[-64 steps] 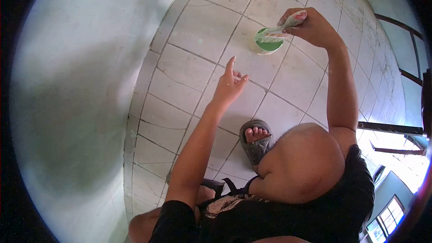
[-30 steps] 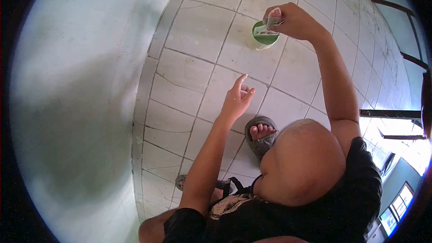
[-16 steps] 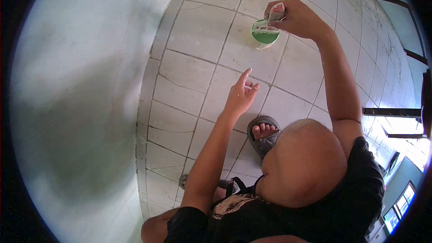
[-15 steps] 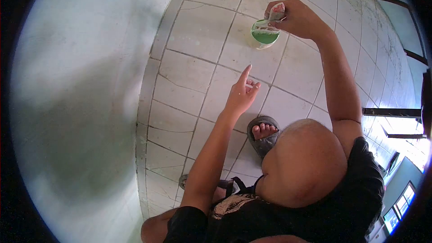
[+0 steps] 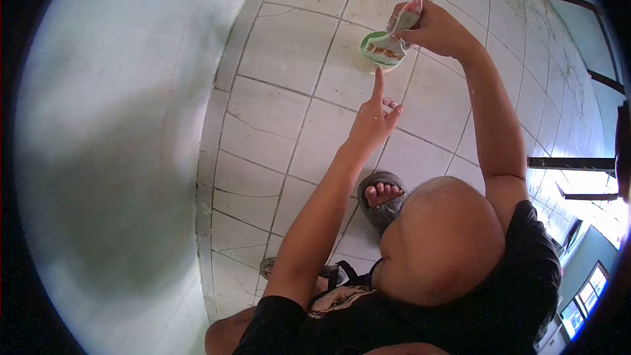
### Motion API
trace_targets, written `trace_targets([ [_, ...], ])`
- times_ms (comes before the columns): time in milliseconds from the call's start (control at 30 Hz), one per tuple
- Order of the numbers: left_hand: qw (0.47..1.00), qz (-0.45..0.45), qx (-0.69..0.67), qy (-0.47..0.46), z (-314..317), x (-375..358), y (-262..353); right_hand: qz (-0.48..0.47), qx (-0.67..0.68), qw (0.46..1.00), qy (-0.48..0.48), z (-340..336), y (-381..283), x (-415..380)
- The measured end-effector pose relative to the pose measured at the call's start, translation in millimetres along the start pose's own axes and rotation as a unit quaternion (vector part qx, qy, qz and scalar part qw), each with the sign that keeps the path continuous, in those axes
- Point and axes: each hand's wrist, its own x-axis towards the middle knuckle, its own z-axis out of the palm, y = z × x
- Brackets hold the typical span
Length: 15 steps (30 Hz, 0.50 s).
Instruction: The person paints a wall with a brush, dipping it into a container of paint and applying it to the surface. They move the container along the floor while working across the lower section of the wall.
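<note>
My right hand grips the pale handle of a paintbrush, which has a reddish end. The brush is tilted, and its wide bristles, brown near the ferrule and whitish at the tips, overlap the mouth of a small round tub with green paint inside. Below the tub, my left hand holds nothing; its index finger is stretched out with the tip right at the tub's near rim. The other fingers are loosely bent and the thumb stands apart. Small pale specks show on this hand.
Cracked, stained white tiles cover the floor. A pale green wall rises along the left. My bent knee and a sandalled foot are close below the hands. A dark bar juts in at the right.
My left hand has moved up and right to the tub's rim. The brush has tilted and turned, with its bristles now showing brown and lying closer to the near rim.
</note>
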Motion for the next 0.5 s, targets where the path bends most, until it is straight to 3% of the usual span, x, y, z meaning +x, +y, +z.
trace_targets([
  [500,0.999,0.018,0.031,0.004,4,4,-7,-0.001,0.114,0.993,-0.036,-6,8,2],
])
